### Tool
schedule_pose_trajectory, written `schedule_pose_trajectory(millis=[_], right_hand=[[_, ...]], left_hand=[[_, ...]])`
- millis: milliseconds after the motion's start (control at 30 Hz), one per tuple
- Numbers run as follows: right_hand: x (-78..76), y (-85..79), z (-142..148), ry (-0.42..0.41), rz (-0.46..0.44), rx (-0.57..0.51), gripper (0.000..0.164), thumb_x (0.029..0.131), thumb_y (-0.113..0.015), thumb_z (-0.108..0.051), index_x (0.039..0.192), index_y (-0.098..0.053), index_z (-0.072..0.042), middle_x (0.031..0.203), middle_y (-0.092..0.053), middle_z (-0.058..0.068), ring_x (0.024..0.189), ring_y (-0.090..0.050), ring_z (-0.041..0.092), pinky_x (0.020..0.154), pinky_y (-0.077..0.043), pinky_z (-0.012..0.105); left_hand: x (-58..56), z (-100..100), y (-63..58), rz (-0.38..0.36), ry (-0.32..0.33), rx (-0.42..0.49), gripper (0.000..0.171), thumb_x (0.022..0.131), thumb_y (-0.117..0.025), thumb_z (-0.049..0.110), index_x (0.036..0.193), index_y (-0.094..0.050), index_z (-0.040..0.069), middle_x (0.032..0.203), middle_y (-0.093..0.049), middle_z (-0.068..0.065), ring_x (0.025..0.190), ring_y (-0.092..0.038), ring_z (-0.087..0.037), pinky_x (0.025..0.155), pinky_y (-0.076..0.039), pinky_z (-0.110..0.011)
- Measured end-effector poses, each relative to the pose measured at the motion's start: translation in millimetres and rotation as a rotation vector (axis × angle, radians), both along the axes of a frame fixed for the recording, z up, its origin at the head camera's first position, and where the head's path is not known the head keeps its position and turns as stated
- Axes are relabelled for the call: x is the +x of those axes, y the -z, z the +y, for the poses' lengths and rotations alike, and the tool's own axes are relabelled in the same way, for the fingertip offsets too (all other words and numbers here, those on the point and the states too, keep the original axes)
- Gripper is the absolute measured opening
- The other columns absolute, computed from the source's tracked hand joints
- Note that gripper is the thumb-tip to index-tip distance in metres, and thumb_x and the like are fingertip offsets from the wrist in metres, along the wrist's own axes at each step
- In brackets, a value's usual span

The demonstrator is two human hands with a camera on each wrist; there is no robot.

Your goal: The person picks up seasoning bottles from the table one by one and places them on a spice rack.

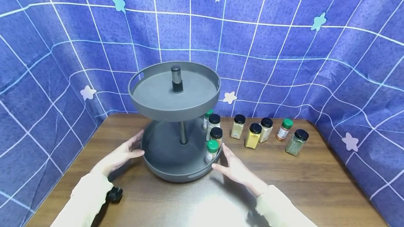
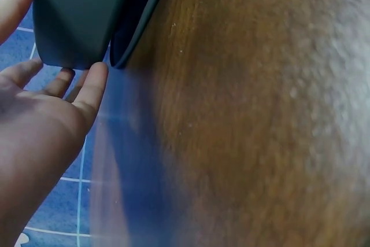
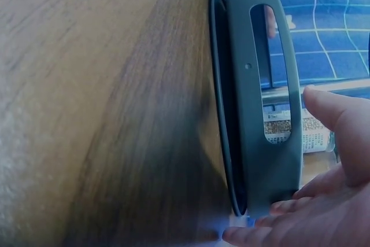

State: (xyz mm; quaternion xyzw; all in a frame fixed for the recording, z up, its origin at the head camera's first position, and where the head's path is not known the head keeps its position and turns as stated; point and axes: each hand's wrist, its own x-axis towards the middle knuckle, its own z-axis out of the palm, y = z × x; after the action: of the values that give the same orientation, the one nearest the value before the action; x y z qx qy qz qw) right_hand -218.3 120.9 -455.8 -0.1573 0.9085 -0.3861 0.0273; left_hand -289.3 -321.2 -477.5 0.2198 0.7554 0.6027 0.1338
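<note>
A grey two-tier turntable (image 1: 176, 175) stands on the wooden table, its two round trays joined by a metal post (image 1: 183, 133). My left hand (image 1: 118, 156) touches the left side of the lower tray, fingers spread along its outer wall (image 2: 75, 21). On the right side, my right hand (image 1: 235, 170) has its fingertips against the same tray, thumb close by the rim slot (image 3: 292, 93). Several spice jars, among them a green-capped jar (image 1: 212, 151) and a black-capped jar (image 1: 216, 134), line the lower tray's right edge. Bare grey surface shows on the upper tray (image 1: 154, 97).
More spice jars stand on the table to the right: a yellow one (image 1: 253, 136), a green-capped one (image 1: 284, 130) and a jar of green herbs (image 1: 296, 143) among them. A blue gridded cloth (image 1: 252, 45) hangs behind. A small black object (image 1: 115, 194) is by the left sleeve.
</note>
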Motion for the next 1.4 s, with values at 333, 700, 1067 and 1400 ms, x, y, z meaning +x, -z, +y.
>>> schedule_pose_trajectory(millis=[333, 700, 1067, 1400], right_hand=[[-5.7, 1.5, 1, 0.017, 0.000, -0.018, 0.092, 0.085, -0.067, -0.042, 0.149, -0.018, 0.002, 0.153, -0.021, 0.021, 0.140, -0.022, 0.037, 0.112, -0.020, 0.048], [-14.0, 2.5, 4, 0.012, 0.021, 0.011, 0.093, 0.083, -0.068, -0.044, 0.149, -0.020, 0.000, 0.154, -0.022, 0.019, 0.140, -0.024, 0.036, 0.112, -0.022, 0.049], [-26.2, -0.6, 10, -0.006, 0.004, -0.010, 0.094, 0.082, -0.069, -0.043, 0.149, -0.019, 0.000, 0.153, -0.025, 0.020, 0.139, -0.026, 0.036, 0.110, -0.024, 0.051], [-36.2, 1.6, 15, -0.030, 0.012, -0.002, 0.095, 0.081, -0.070, -0.044, 0.150, -0.019, -0.002, 0.153, -0.025, 0.017, 0.139, -0.026, 0.035, 0.111, -0.024, 0.050]], left_hand=[[1.9, -2, 1.4, 0.042, 0.003, -0.017, 0.086, 0.089, -0.060, 0.002, 0.152, -0.002, 0.006, 0.153, -0.008, -0.030, 0.135, -0.014, -0.051, 0.092, -0.038, -0.013], [1.1, -2, 2.8, 0.025, 0.002, 0.013, 0.085, 0.090, -0.059, 0.001, 0.151, 0.000, 0.004, 0.153, -0.006, -0.030, 0.136, -0.010, -0.051, 0.092, -0.039, -0.012], [0.4, -3, 3.5, -0.012, 0.024, 0.044, 0.083, 0.091, -0.056, 0.000, 0.151, 0.003, 0.003, 0.154, -0.001, -0.029, 0.137, -0.004, -0.052, 0.093, -0.038, -0.013], [-0.1, -2, 3.9, -0.036, 0.019, 0.046, 0.084, 0.091, -0.057, 0.001, 0.151, 0.003, 0.005, 0.154, 0.001, -0.029, 0.137, -0.003, -0.052, 0.092, -0.039, -0.013]])
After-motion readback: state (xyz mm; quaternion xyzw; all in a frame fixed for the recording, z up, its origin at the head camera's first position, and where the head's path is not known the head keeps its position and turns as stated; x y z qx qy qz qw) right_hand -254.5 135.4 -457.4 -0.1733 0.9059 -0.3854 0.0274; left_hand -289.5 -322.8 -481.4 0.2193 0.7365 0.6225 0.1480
